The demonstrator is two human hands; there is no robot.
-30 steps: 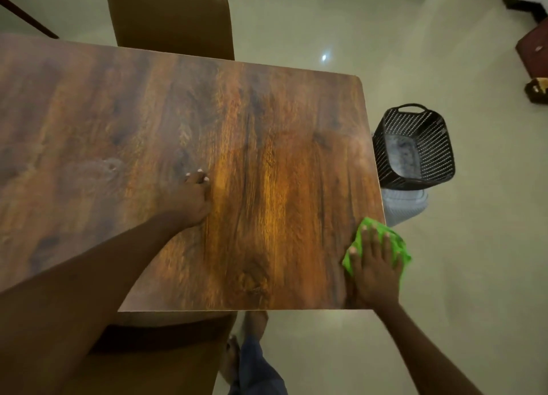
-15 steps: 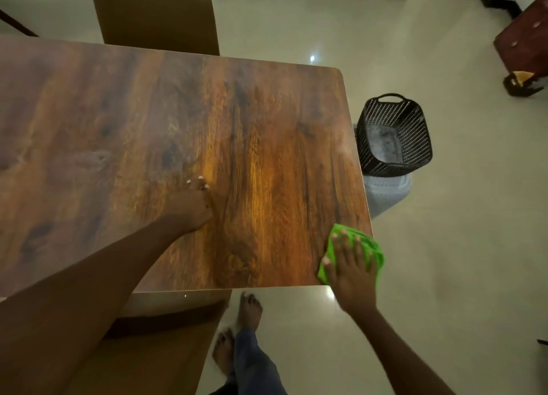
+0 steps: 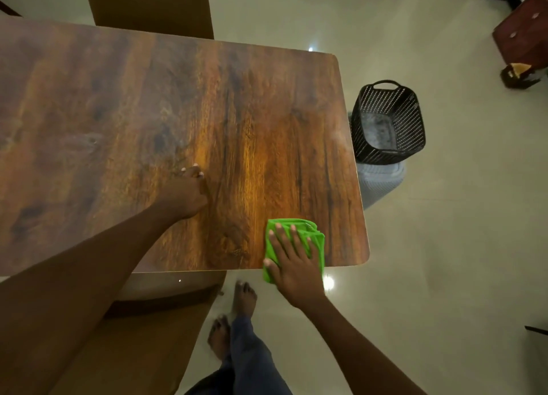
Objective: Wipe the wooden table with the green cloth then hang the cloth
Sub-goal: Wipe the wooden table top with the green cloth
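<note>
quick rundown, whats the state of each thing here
green cloth: folded, flat on the table's near edge, one corner hanging over
right hand: open, palm pressed on the cloth
left hand: resting on the table, holding nothing
wooden table: bare except for cloth and hands
black basket: upright on the floor

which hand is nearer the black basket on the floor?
Right. The right hand presses the green cloth near the table corner closest to the black basket; the left hand rests farther in, mid-table.

The desk (image 3: pixel 252 121) shows streaked orange-brown wood grain; the cloth (image 3: pixel 314 234) is bright green; the basket (image 3: pixel 412 119) is black with a dotted lattice; the floor (image 3: pixel 444 246) is pale beige.
</note>
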